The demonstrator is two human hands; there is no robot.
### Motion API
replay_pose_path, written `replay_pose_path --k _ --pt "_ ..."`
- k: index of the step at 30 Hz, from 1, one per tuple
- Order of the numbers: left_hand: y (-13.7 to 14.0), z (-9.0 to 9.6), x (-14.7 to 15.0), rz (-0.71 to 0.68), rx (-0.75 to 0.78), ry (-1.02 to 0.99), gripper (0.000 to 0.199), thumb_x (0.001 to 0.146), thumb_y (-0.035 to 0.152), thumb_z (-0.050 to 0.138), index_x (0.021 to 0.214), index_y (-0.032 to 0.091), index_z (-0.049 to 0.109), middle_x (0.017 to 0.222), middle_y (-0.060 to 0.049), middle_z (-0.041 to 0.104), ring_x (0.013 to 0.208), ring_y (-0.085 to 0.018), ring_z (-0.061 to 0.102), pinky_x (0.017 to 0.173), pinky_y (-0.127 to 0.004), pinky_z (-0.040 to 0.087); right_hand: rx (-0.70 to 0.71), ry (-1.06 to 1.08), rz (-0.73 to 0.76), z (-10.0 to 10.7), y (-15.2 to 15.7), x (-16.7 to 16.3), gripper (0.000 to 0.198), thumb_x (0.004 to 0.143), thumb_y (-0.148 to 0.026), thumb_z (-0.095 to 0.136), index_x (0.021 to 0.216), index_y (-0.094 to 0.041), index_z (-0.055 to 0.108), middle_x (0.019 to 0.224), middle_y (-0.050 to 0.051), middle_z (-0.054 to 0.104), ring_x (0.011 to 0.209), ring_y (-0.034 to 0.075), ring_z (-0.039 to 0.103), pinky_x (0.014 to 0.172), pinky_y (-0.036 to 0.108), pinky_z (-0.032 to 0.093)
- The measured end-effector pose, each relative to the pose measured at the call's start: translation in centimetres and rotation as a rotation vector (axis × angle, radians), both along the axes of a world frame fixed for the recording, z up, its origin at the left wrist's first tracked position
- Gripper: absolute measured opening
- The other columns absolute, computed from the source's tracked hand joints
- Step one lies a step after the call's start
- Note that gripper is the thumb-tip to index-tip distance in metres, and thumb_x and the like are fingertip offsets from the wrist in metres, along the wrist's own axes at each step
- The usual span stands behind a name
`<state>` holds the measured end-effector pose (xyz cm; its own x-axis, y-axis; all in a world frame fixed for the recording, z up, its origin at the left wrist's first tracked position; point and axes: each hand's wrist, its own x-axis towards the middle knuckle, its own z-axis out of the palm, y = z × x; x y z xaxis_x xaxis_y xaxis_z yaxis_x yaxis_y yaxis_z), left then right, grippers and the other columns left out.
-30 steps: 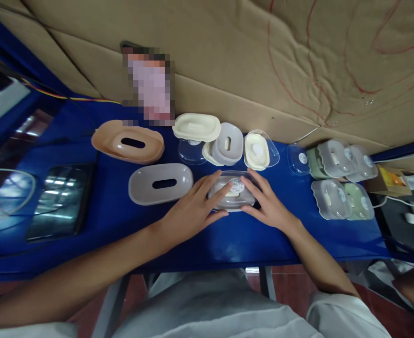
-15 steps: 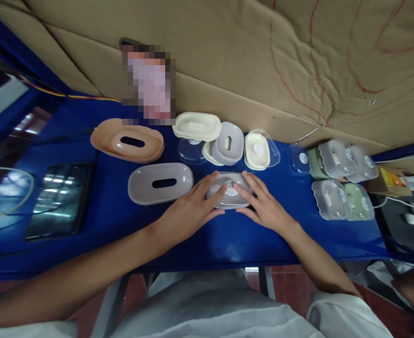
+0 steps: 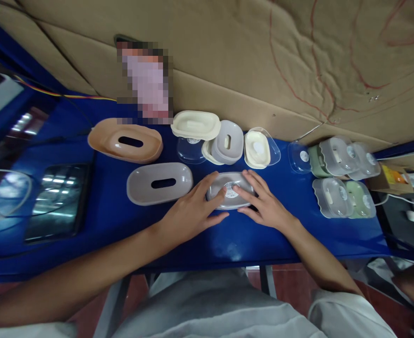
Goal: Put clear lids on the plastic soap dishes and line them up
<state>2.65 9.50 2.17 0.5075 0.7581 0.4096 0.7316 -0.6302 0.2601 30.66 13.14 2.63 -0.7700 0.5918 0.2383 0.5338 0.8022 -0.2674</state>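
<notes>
On the blue tabletop in front of me sits a small grey plastic box [image 3: 232, 203] under a clear lid with a round white label [image 3: 231, 189]. My left hand [image 3: 193, 206] grips its left side, one finger along the far edge and another fingertip on the label. Curved around the right side, my right hand [image 3: 268, 204] also has a fingertip at the label. Both hands are closed on the box, which lies flat between them. Left of my left hand is a grey oval cover with a slot [image 3: 140, 184].
An orange slotted cover [image 3: 104, 141], a cream lid [image 3: 196, 123], a grey slotted piece [image 3: 233, 136] and a cream box [image 3: 256, 145] line the back. Several lidded boxes [image 3: 337, 157] are grouped right. A dark tablet [image 3: 57, 202] lies left. Beige cloth covers the wall [image 3: 228, 56].
My view has shifted very slightly. Both hands stay on the lidded grey box in nearly the same pose, with only a small finger movement. The other pieces are where they were.
</notes>
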Motion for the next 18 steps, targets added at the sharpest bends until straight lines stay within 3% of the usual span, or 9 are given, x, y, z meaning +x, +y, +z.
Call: replay_pose_path --k 8,11,14,16,18 --pt "0.4 -0.5 -0.1 0.034 -0.049 -0.029 0.054 0.101 0.051 0.069 0.145 0.021 0.058 0.160 -0.023 0.054 0.133 -0.035 0.069 0.079 -0.036 0.069 0.054 0.064 0.004 -0.5 0.1 -0.1 0.083 0.106 -0.037 0.064 0.174 -0.036 0.017 0.183 0.007 0.014 0.168 0.039 0.015 0.129 0.066 0.038" --pt "0.5 -0.8 -0.2 0.017 -0.054 -0.036 0.053 0.103 0.048 0.068 0.145 0.019 0.057 0.162 -0.024 0.051 0.139 -0.036 0.065 0.093 -0.042 0.068 0.040 0.011 -0.018 -0.5 0.0 0.0 0.077 0.107 -0.041 0.062 0.173 -0.033 0.024 0.180 0.010 0.024 0.167 0.037 0.019 0.128 0.063 0.040" --pt "0.5 -0.7 -0.2 0.008 -0.069 -0.032 0.051 0.103 0.047 0.068 0.145 0.019 0.057 0.162 -0.024 0.050 0.142 -0.037 0.062 0.101 -0.046 0.065 0.076 -0.019 -0.021 -0.1 0.2 1.2 0.063 0.108 -0.053 0.056 0.166 -0.030 0.045 0.169 0.010 0.047 0.160 0.034 0.039 0.125 0.056 0.046" --pt "0.4 -0.5 -0.2 0.016 -0.071 -0.022 0.050 0.102 0.045 0.069 0.144 0.019 0.057 0.161 -0.024 0.051 0.140 -0.036 0.064 0.100 -0.045 0.066 0.168 0.085 -0.225 0.6 0.8 2.8 0.055 0.112 -0.055 0.041 0.158 -0.028 0.055 0.153 0.010 0.064 0.148 0.031 0.056 0.120 0.053 0.051" --pt "0.3 -0.3 -0.2 0.014 -0.064 -0.019 0.049 0.101 0.042 0.071 0.142 0.019 0.058 0.161 -0.024 0.051 0.138 -0.036 0.065 0.098 -0.044 0.066 0.266 0.195 -0.603 1.2 1.9 5.0 0.056 0.114 -0.048 0.027 0.156 -0.024 0.057 0.146 0.013 0.067 0.139 0.030 0.063 0.119 0.054 0.050"
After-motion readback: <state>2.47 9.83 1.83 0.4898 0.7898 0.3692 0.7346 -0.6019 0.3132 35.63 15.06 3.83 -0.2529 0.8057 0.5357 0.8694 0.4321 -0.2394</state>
